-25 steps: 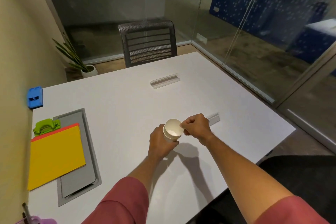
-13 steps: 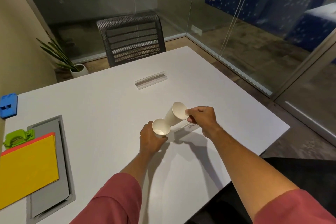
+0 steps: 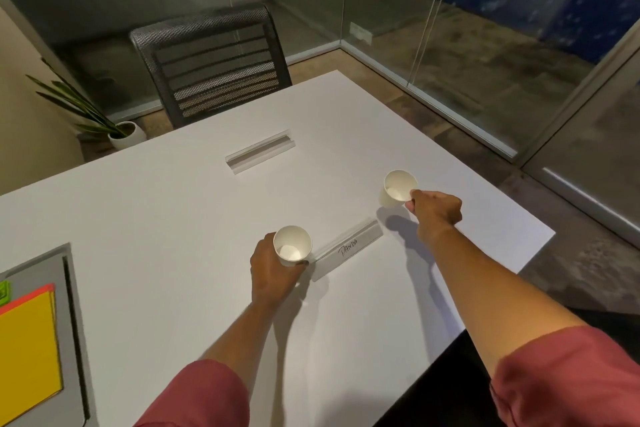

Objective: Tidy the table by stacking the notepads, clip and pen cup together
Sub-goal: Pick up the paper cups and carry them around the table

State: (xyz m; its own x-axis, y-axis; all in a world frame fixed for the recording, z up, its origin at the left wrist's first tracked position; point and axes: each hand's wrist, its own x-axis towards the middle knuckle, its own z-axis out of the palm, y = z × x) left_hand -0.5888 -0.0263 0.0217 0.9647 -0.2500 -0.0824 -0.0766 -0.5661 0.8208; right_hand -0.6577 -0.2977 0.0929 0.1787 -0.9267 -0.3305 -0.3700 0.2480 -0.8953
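Note:
Two empty white paper cups are in my hands over the white table [image 3: 173, 218]. My left hand [image 3: 272, 274] wraps around one cup [image 3: 292, 245] near the table's middle. My right hand [image 3: 434, 211] pinches the rim of the second cup [image 3: 398, 186], which tilts slightly, farther right. A yellow notepad over an orange one [image 3: 27, 354] lies at the left edge, with a green clip [image 3: 4, 291] just beyond it, mostly cut off by the frame.
A clear name holder marked "PANDA" [image 3: 348, 249] lies between my hands. Another clear holder [image 3: 260, 155] sits farther back. A grey cable hatch [image 3: 74, 340] is under the notepads. A mesh chair [image 3: 211, 62] and a potted plant [image 3: 114, 130] stand behind the table; glass walls to the right.
The nested cups came apart: my right hand lifted the inner cup out and carried it to the right, while my left hand kept the other. The view shifted right.

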